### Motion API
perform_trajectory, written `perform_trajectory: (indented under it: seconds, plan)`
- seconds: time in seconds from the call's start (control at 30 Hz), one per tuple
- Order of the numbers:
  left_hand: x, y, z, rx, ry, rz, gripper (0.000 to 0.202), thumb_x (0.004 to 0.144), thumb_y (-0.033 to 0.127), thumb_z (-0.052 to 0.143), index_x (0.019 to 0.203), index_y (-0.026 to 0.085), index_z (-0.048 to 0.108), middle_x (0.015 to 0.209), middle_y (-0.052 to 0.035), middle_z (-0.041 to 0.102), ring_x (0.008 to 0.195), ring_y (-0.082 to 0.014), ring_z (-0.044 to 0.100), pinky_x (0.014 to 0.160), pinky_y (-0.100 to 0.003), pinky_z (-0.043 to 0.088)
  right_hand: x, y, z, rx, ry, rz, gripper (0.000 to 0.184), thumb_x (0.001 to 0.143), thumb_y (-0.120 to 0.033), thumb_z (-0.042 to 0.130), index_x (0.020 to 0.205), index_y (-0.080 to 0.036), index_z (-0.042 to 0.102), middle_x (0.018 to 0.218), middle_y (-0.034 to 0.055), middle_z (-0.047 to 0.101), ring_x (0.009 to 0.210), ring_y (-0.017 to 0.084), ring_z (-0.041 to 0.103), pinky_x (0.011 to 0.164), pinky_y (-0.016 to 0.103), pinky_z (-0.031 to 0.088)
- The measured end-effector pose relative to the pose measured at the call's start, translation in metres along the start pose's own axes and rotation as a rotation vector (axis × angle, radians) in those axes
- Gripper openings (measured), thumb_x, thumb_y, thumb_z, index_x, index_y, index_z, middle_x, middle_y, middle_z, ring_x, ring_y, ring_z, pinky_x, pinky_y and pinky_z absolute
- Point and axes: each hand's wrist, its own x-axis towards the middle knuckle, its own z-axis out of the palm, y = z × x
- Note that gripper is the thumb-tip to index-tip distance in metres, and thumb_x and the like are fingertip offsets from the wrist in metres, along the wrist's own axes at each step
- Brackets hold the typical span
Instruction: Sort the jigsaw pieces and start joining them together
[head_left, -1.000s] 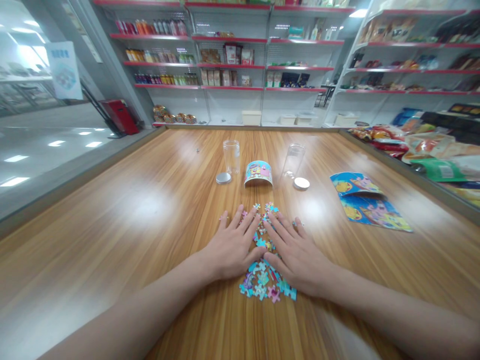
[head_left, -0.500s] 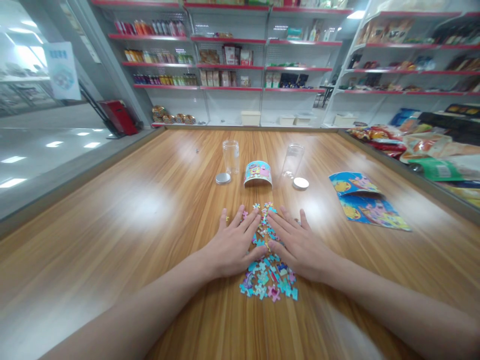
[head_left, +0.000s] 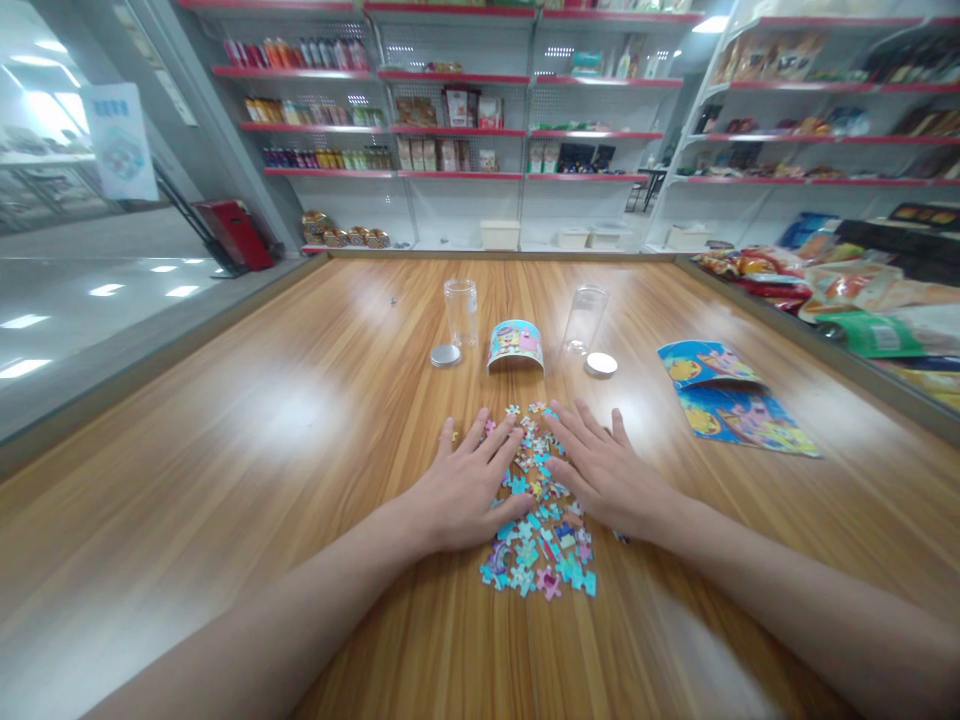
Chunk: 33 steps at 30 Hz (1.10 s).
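Note:
A heap of small colourful puzzle pieces (head_left: 538,545) lies on the wooden table (head_left: 300,420) in front of me. My left hand (head_left: 466,482) rests flat on the left side of the heap, fingers spread. My right hand (head_left: 604,468) lies flat on the right side, fingers stretched out over the pieces. Neither hand grips anything. A strip of pieces shows between the two hands.
Behind the heap stand two clear jars (head_left: 460,311) (head_left: 585,319), each with a round lid (head_left: 445,355) (head_left: 601,364) beside it, and a curled picture label (head_left: 516,346). Two printed picture sheets (head_left: 731,400) lie at the right. Snack bags (head_left: 862,300) edge the table; shop shelves stand behind.
My right hand has slid away to the right and slightly forward, uncovering more pieces between the hands. The left hand has barely moved.

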Motion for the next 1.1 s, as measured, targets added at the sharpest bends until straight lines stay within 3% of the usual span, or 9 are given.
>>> perform_trajectory:
  seconds: [0.13, 0.27, 0.47, 0.63, 0.87, 1.1]
  plan:
    - [0.000, 0.000, 0.001, 0.010, -0.004, 0.001, 0.083, 0.096, 0.075, 0.019, 0.162, 0.024, 0.014, 0.168, -0.0048, 0.004, 0.155, -0.0396, 0.002, 0.120, -0.069, 0.009, 0.010, 0.007, -0.003, 0.010, -0.032, -0.042, 0.062, 0.106, -0.054, 0.022, 0.160, -0.023, 0.020, 0.167, 0.0034, 0.016, 0.154, 0.038, 0.008, 0.116, 0.075, 0.011]
    - [0.001, -0.002, 0.001, 0.005, 0.004, -0.001, 0.081, 0.097, 0.073, 0.019, 0.162, 0.027, 0.009, 0.168, -0.0042, 0.003, 0.155, -0.0393, 0.005, 0.119, -0.070, 0.008, 0.014, 0.010, -0.004, 0.031, -0.070, -0.128, 0.061, 0.107, -0.052, 0.022, 0.161, -0.024, 0.019, 0.166, 0.0042, 0.017, 0.154, 0.037, 0.013, 0.117, 0.072, 0.016]
    - [0.005, -0.013, 0.007, 0.010, 0.024, -0.023, 0.072, 0.100, 0.067, 0.022, 0.162, 0.031, 0.010, 0.168, -0.0027, 0.003, 0.154, -0.0412, 0.007, 0.117, -0.074, 0.009, 0.006, 0.008, 0.003, -0.005, -0.032, -0.153, 0.063, 0.106, -0.052, 0.025, 0.161, -0.023, 0.018, 0.167, 0.0057, 0.013, 0.153, 0.038, 0.017, 0.118, 0.068, 0.022]
    - [0.007, -0.016, 0.007, 0.016, 0.020, -0.057, 0.071, 0.101, 0.065, 0.021, 0.161, 0.028, 0.013, 0.168, -0.0035, 0.003, 0.154, -0.0412, 0.005, 0.116, -0.075, 0.009, 0.002, 0.002, 0.006, -0.029, -0.008, -0.150, 0.065, 0.105, -0.053, 0.027, 0.161, -0.022, 0.020, 0.167, 0.0059, 0.011, 0.153, 0.038, 0.015, 0.118, 0.068, 0.024]
    - [0.007, -0.010, 0.002, -0.038, 0.029, -0.052, 0.070, 0.103, 0.061, 0.013, 0.162, 0.024, 0.008, 0.168, -0.0009, -0.002, 0.155, -0.0380, -0.004, 0.120, -0.071, 0.005, 0.009, 0.007, 0.002, 0.011, 0.032, -0.071, 0.060, 0.104, -0.034, 0.029, 0.161, -0.019, 0.017, 0.167, 0.0047, 0.012, 0.154, 0.035, 0.012, 0.119, 0.067, 0.021]
    - [0.005, -0.009, -0.003, -0.094, -0.021, 0.029, 0.068, 0.102, 0.065, 0.016, 0.161, 0.031, 0.013, 0.168, 0.0022, 0.007, 0.155, -0.0385, -0.001, 0.118, -0.074, 0.005, 0.010, 0.010, -0.006, 0.051, -0.042, -0.138, 0.056, 0.105, -0.039, 0.030, 0.158, -0.022, 0.030, 0.165, 0.0054, 0.024, 0.152, 0.036, 0.022, 0.118, 0.067, 0.026]
